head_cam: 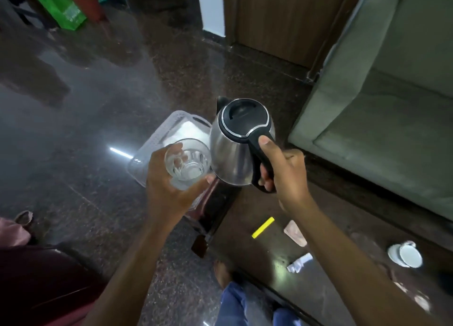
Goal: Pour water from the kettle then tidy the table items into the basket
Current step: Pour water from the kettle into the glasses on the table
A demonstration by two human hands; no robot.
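We hold the kettle by its black handle in our right hand, fingers wrapped tight, thumb on top. Our left hand is curled round the glass, mouth up, touching the kettle's left flank. The spout points far, away from us, not at the glass. So we judge the kettle must turn left before tipping. The basket lies beneath the glass.
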